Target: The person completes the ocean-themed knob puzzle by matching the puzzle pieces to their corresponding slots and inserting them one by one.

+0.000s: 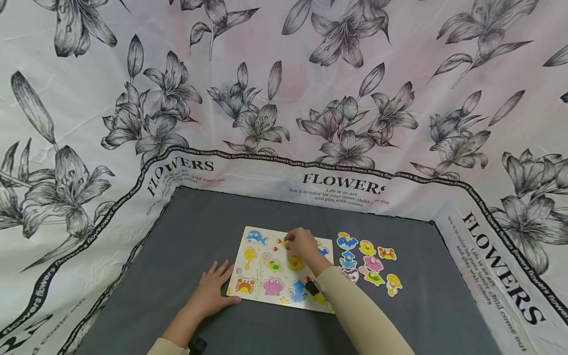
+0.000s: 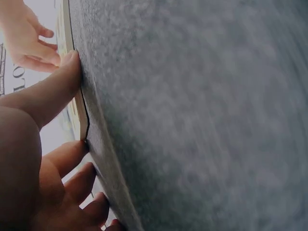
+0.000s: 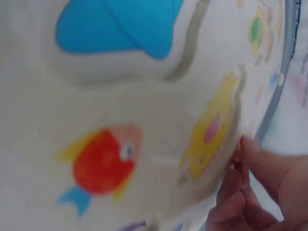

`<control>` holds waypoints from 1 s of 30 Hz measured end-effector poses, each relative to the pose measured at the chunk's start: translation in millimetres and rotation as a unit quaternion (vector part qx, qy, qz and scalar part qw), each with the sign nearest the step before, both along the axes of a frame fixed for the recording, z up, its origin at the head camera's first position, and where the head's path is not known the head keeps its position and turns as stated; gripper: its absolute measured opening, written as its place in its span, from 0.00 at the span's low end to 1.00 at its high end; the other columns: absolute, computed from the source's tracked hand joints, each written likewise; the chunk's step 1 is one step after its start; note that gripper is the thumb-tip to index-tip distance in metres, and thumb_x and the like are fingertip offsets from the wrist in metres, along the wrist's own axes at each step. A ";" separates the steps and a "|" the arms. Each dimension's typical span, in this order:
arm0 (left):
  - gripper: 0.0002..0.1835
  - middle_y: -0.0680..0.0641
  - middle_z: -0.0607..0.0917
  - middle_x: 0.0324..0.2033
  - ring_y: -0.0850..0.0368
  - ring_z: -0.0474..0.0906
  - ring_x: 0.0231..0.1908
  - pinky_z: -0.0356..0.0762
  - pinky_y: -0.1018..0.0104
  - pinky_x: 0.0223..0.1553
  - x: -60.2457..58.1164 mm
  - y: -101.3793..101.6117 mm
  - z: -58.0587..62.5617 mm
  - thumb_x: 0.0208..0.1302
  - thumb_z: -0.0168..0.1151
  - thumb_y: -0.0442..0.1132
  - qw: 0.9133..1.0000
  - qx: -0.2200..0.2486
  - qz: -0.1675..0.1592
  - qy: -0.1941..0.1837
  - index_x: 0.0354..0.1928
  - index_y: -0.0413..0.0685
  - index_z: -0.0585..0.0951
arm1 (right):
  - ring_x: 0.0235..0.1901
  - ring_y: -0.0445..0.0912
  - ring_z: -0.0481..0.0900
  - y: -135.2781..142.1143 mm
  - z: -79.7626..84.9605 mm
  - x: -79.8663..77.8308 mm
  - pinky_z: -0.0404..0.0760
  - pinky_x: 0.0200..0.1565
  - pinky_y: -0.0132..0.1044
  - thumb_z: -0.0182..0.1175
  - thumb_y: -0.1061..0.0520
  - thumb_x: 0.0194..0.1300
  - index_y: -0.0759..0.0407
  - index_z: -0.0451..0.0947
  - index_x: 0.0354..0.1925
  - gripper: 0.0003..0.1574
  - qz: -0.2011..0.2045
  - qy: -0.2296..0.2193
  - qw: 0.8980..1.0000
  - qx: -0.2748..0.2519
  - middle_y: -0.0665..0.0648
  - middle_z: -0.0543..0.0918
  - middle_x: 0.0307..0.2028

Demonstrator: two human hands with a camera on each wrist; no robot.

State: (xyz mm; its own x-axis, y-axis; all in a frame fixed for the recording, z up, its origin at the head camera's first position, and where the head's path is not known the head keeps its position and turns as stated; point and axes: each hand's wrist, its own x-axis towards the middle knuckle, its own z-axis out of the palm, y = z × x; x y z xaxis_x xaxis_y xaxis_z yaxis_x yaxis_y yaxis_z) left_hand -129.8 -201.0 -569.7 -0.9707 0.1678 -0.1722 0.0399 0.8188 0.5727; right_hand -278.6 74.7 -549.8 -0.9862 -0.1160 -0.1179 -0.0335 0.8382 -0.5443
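A pale wooden puzzle board [image 1: 284,301] with printed sea-animal recesses lies on the dark table. My right hand [image 1: 303,246] is over its far edge, thumb and fingertips pinching a small orange-yellow puzzle piece [image 1: 282,242], mostly hidden by the fingers. In the right wrist view, the fingertips [image 3: 240,144] meet close against the board surface, past a printed yellow animal [image 3: 209,127] and a red fish [image 3: 103,161]. My left hand [image 1: 213,291] is spread flat at the board's near left corner. Its thumb [image 2: 67,72] touches the board's edge, with the fingers on the table.
Right of the board lie several loose pieces, among them a blue whale [image 1: 347,241], a crab [image 1: 387,253], a pink animal [image 1: 372,264], a turtle [image 1: 374,277] and a yellow seahorse-like piece [image 1: 393,285]. My right sleeve [image 1: 355,305] partly covers another. Flower-printed cloth [image 1: 257,170] surrounds the table.
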 end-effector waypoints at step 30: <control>0.54 0.38 0.61 0.77 0.31 0.45 0.77 0.45 0.29 0.73 2.6 1.4 5.1 0.49 0.78 0.58 1.000 -0.002 -0.002 -0.003 0.76 0.45 0.65 | 0.52 0.58 0.83 171.9 5.7 0.3 0.82 0.52 0.53 0.66 0.57 0.68 0.61 0.84 0.55 0.18 -0.141 0.051 0.985 -0.085 0.63 0.85 0.53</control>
